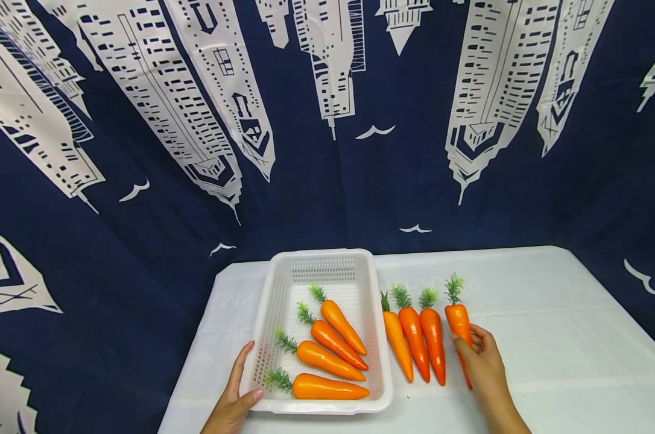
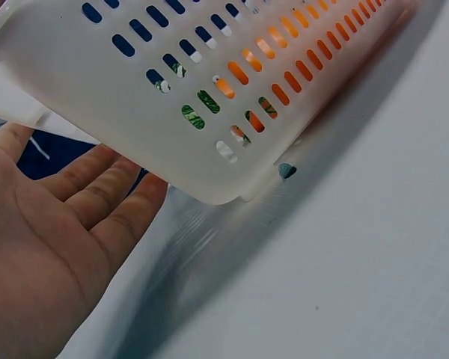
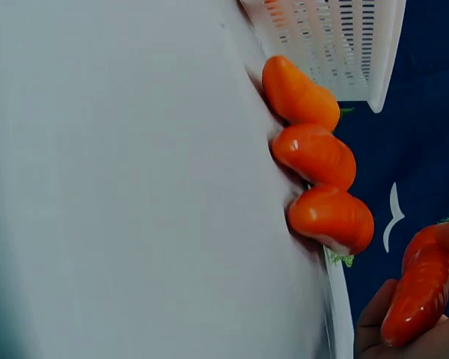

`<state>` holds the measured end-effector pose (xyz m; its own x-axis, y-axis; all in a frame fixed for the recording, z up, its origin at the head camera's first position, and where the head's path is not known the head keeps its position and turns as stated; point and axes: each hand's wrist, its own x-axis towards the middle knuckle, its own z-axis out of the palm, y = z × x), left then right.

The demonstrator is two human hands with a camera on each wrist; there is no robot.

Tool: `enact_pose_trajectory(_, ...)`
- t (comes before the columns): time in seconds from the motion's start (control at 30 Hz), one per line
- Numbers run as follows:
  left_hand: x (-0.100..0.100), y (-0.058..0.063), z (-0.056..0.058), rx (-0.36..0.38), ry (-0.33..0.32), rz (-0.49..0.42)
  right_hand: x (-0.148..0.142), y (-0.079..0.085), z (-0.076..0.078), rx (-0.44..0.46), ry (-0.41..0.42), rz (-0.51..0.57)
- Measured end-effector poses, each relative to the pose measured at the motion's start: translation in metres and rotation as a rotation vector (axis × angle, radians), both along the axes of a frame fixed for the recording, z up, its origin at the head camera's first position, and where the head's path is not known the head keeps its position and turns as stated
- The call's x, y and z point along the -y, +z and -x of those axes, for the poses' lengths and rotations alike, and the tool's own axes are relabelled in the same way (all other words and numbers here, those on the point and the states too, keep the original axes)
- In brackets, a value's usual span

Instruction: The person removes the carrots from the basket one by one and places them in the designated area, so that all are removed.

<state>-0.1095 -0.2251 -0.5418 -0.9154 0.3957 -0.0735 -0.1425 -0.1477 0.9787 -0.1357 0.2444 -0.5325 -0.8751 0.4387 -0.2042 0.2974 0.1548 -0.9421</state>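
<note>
Nothing legible right now, not a word, brand or number across all three views! The nearest thing to lettering comes at lower left of centre in the head view: faint, letter-like marks [image 1: 235, 299] on the white table cover [image 1: 566, 337], just left of the basket [image 1: 323, 269], and they're too pale to make out.
</note>
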Motion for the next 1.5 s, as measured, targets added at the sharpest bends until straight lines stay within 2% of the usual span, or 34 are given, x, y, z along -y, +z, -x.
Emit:
enact_pose_trajectory(0.23,0.000,-0.001,0.000,-0.003,-0.010,-0.006,-0.009,-0.004,0.003,0.055,0.015,-0.041)
enact_pose_trajectory(0.37,0.001,-0.001,0.000,-0.003,-0.018,-0.008,-0.014,-0.006,0.004,0.056,0.003,-0.064)
enact_pose_trajectory(0.67,0.001,0.000,0.001,-0.012,-0.015,0.001,-0.023,-0.011,0.007,0.083,0.043,-0.154)
enact_pose_trajectory(0.87,0.000,0.000,0.001,-0.008,-0.010,0.006,-0.029,-0.015,0.013,0.128,0.100,-0.255)
enact_pose_trajectory(1.13,0.002,-0.002,0.001,-0.013,-0.029,-0.007,-0.032,-0.013,0.019,0.174,0.239,-0.297)
enact_pose_trajectory(1.5,0.003,-0.002,0.002,-0.029,-0.030,-0.005,-0.032,-0.010,0.016,0.178,0.263,-0.325)
